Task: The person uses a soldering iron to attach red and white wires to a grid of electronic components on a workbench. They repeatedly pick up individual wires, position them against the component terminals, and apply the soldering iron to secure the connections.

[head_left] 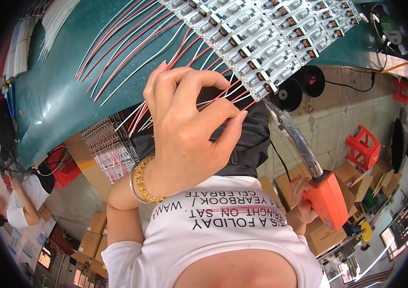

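My left hand (182, 127) is over the table's near edge, fingers bent and tips close together on thin red and white wires (235, 92). These wires run to the near corner of a panel of small circuit boards (271, 43), which carries rows of silvery and black-and-orange parts. In my right hand (302, 199) is an orange soldering gun (331, 201). Its long metal barrel points up and left, with the tip close to the panel's near corner; whether it touches is unclear. More red and white wires (132, 53) fan out leftward from the panel's edge.
The panel lies on a green table (40, 110). Bundles of wires (57, 24) sit at far left. Dark round spools (288, 93) are beyond the gun. Red stools (363, 146) and cardboard boxes (326, 237) stand on the floor. Another person (24, 201) is at the left.
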Demonstrator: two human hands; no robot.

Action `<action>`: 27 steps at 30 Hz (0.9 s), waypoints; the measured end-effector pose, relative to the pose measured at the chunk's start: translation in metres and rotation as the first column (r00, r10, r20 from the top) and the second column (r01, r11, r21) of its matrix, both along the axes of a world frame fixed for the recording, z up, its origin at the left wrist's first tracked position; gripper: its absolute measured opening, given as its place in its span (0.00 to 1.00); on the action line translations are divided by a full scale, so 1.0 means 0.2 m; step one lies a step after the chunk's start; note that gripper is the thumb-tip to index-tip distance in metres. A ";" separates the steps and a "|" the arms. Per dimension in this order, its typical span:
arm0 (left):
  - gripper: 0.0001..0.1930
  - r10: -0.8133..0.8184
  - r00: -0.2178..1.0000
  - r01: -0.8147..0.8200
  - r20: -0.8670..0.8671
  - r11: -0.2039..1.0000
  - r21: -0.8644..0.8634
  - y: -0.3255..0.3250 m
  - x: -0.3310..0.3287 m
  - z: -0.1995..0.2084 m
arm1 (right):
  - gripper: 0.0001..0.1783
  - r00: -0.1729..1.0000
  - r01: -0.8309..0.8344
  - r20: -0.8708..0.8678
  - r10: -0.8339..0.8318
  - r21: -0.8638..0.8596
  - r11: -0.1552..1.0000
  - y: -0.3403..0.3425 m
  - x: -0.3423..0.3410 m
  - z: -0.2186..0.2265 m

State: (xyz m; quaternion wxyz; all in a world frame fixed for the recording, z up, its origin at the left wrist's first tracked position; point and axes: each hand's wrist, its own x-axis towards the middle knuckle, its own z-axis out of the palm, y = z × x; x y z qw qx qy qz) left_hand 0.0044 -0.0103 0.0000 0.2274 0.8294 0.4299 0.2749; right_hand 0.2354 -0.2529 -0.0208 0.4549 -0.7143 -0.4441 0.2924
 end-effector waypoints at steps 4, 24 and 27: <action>0.06 -0.024 1.000 0.024 0.002 1.000 -0.005 0.01 0.02 0.00 | 0.40 0.989 0.118 -0.079 -0.124 -0.078 0.990 -0.03 -0.03 0.04; 0.13 0.396 0.827 -0.100 -0.400 0.803 0.587 0.97 -0.75 0.00 | 0.35 0.948 -0.111 -0.235 0.216 0.393 0.913 0.46 0.22 -0.23; 0.09 0.340 0.795 -0.008 -0.503 0.834 0.552 1.13 -0.80 -0.03 | 0.35 0.943 -0.098 -0.259 0.208 0.379 0.920 0.47 0.28 -0.28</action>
